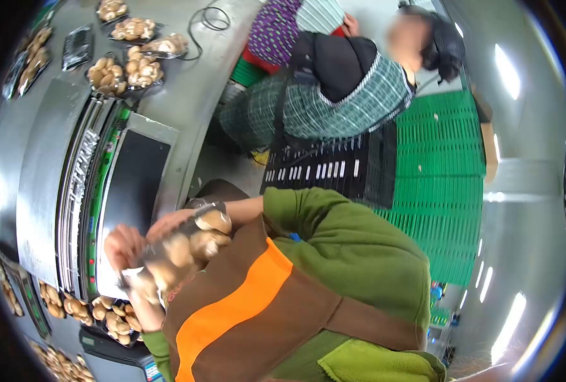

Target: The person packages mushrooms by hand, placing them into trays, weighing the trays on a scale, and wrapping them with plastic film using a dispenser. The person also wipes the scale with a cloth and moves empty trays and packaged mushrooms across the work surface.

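A film-wrapped tray of brown mushrooms [190, 245] is held close to my chest, above my brown and orange apron. My left hand [125, 249] grips its lower left end, with the wrap bunched under the fingers. My right hand [171, 221] holds the upper edge, its bare forearm coming out of a green sleeve. Both hands are closed on the pack, and the tray's underside is hidden.
A grey wrapping machine [47, 172] with a dark plate [133, 178] stands to the left. Mushroom trays [127, 67] lie on the steel table beyond it, and more trays [108, 315] sit near my left arm. Another person [334, 83] bends over black and green crates [435, 165].
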A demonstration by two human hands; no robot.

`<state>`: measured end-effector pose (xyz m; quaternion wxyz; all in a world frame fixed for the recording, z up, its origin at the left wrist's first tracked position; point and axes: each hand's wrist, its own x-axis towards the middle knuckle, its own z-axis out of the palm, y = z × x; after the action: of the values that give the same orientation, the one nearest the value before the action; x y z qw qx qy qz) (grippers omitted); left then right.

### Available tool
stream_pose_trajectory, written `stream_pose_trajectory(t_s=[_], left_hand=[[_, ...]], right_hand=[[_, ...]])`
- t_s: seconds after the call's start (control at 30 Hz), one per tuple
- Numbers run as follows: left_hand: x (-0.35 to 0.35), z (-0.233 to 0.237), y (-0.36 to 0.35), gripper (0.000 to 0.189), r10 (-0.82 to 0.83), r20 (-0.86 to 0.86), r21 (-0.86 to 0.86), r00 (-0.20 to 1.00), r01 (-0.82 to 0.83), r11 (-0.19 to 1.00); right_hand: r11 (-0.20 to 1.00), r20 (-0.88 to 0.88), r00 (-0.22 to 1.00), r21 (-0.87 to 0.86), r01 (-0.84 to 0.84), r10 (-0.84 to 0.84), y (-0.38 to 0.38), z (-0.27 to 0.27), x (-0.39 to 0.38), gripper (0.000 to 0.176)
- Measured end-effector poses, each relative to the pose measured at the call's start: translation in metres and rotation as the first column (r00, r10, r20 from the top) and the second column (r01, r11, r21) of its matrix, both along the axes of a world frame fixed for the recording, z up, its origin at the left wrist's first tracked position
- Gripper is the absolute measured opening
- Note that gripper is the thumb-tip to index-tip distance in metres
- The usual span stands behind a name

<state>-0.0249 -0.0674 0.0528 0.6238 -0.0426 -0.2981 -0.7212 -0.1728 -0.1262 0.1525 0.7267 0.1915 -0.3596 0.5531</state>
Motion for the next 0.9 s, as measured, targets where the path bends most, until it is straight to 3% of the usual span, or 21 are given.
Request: stream_pose_trajectory(t_s=[0.03,0.07,0.1,0.13,0.17,0.2,0.23,0.27,0.3,0.37,0.43,0.5,0.53,0.57,0.6,0.63,0.67,0.7,0.77,0.83,0.9], left_hand=[[-0.006,0.036,0.025,0.031,0.179,0.306,0.182,0.935,-0.242,0.953],[-0.030,0.069,0.021,0.032,0.308,0.317,0.136,0.897,-0.365,0.921],[-0.056,0.096,0.020,0.035,0.438,0.323,0.089,0.839,-0.488,0.868],[-0.074,0.108,0.032,0.036,0.486,0.563,0.218,0.668,-0.687,0.693],[-0.079,0.124,0.034,0.037,0.435,0.608,0.244,0.664,-0.678,0.693],[-0.077,0.130,0.037,0.038,0.387,0.581,0.236,0.716,-0.603,0.762],[-0.072,0.131,0.043,0.039,0.333,0.544,0.227,0.771,-0.516,0.826],[-0.064,0.128,0.046,0.040,0.254,0.482,0.225,0.838,-0.399,0.889],[-0.055,0.123,0.051,0.041,0.171,0.420,0.233,0.891,-0.288,0.929],[-0.041,0.110,0.057,0.044,0.022,0.307,0.283,0.952,-0.114,0.952],[-0.036,0.091,0.056,0.047,-0.071,0.173,0.359,0.982,0.004,0.933],[-0.042,0.069,0.044,0.050,-0.110,-0.005,0.425,0.994,0.102,0.899],[-0.049,0.053,0.027,0.052,-0.117,-0.182,0.413,0.976,0.183,0.892],[-0.056,0.040,0.011,0.054,-0.129,-0.332,0.357,0.934,0.251,0.900],[-0.049,0.043,0.020,0.058,-0.222,0.155,0.795,0.963,0.011,0.606],[-0.046,0.052,0.017,0.057,-0.223,0.241,0.801,0.945,-0.064,0.595],[-0.041,0.054,0.020,0.053,-0.188,0.395,0.762,0.899,-0.206,0.613],[-0.035,0.054,0.025,0.049,-0.159,0.537,0.713,0.829,-0.344,0.611],[-0.019,0.057,0.035,0.041,-0.023,0.787,0.492,0.617,-0.605,0.626],[-0.003,0.055,0.043,0.029,0.134,0.908,0.290,0.398,-0.825,0.485],[0.027,0.067,0.044,0.030,0.241,0.970,-0.086,-0.018,-0.957,0.278]], right_hand=[[0.973,0.031,0.992,-0.202,-0.114,0.123,0.001,0.006,-0.002,0.019],[0.548,0.088,0.830,-0.712,0.439,-0.551,0.000,-0.010,-0.027,0.024],[-0.300,0.472,0.329,-0.838,0.455,-0.818,-0.002,-0.011,-0.048,0.029],[0.322,-0.326,0.055,-0.944,-0.071,-0.944,-0.010,0.076,-0.079,0.033],[0.309,-0.312,0.052,-0.949,-0.061,-0.949,-0.010,0.042,-0.077,0.033],[-0.160,0.160,0.139,-0.987,0.009,-0.977,-0.012,-0.020,-0.074,0.031],[-0.595,0.604,0.192,-0.796,0.107,-0.774,-0.029,-0.017,-0.061,0.031],[-0.569,0.573,0.055,-0.819,0.071,-0.818,-0.033,-0.001,-0.078,0.031],[-0.507,0.496,-0.108,-0.831,0.230,-0.862,-0.037,0.012,-0.089,0.038],[-0.742,0.787,-0.082,-0.533,0.407,-0.611,-0.041,0.044,-0.095,0.036],[-0.847,0.890,0.110,-0.454,0.276,-0.442,-0.039,0.054,-0.092,0.034],[-0.893,0.890,0.101,-0.449,0.036,-0.444,-0.052,0.019,-0.086,0.031],[-0.865,0.863,0.070,-0.496,-0.080,-0.501,-0.065,-0.009,-0.086,0.028],[-0.631,0.659,-0.141,-0.750,-0.198,-0.739,-0.077,-0.025,-0.084,0.024],[-0.592,0.666,-0.249,-0.743,-0.313,-0.703,-0.096,-0.034,-0.083,0.021],[-0.888,0.884,-0.279,-0.429,-0.167,-0.375,-0.123,-0.054,-0.089,0.020],[-0.419,0.454,-0.585,-0.884,-0.205,-0.672,-0.153,-0.050,-0.083,0.025],[-0.324,0.349,-0.704,-0.930,-0.176,-0.619,-0.178,-0.043,-0.081,0.032],[-0.551,0.352,-0.808,-0.833,-0.040,-0.473,-0.216,-0.032,-0.069,0.044],[-0.239,0.088,-0.871,-0.970,0.034,-0.484,-0.223,0.001,-0.031,0.048],[-0.347,0.143,-0.755,-0.931,0.117,-0.640,-0.223,-0.019,0.010,0.048]])
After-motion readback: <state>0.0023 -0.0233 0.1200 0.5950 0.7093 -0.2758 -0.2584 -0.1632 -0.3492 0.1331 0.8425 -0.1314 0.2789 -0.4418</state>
